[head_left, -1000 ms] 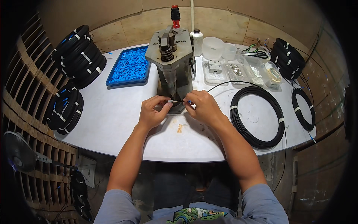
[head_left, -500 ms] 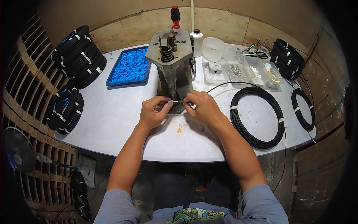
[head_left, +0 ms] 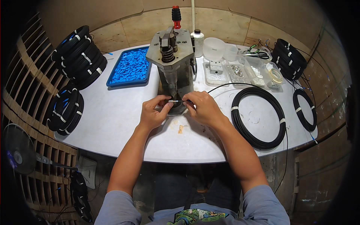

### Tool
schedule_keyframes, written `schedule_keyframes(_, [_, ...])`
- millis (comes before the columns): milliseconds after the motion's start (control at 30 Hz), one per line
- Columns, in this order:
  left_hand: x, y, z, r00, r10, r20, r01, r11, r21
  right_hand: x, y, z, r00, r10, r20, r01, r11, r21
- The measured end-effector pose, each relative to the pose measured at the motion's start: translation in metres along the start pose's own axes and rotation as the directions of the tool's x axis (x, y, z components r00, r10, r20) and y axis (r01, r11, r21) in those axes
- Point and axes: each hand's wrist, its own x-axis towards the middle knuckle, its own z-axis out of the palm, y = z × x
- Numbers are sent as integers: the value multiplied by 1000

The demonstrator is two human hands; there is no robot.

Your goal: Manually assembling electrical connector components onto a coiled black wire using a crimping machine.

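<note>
My left hand (head_left: pixel 153 112) and right hand (head_left: pixel 202 108) meet just in front of the base of the metal press (head_left: pixel 173 67) on the white table (head_left: pixel 112 112). Both are pinched shut, thumb against fingertips, on the two ends of a small white sleeve (head_left: pixel 174 101) stretched between them. A thin black cable (head_left: pixel 225 85) runs from my right fingers (head_left: pixel 189 103) toward the big black coil (head_left: pixel 258 116); it seems to enter the sleeve, though that is too small to tell.

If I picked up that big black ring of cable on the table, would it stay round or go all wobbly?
Probably wobbly: the big cable coil is thin strands held only by a few white ties. It likely sags when lifted. Lying flat on the table, it seems unlikely to roll.
</note>
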Motion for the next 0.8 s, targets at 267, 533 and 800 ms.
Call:
schedule_keyframes(267, [0,-1,-1,998,64,-1,-64,998,-23,1,0,1,1000,6,4,-6,1000,-6])
schedule_keyframes(533, [1,3,-2,998,56,-3,-56,998,-1,2,-4,-2,998,53,43,-53,999,-5])
schedule_keyframes(800, [1,2,-1,999,33,-2,-33,999,1,1,-4,-1,997,51,54,-51,999,-6])
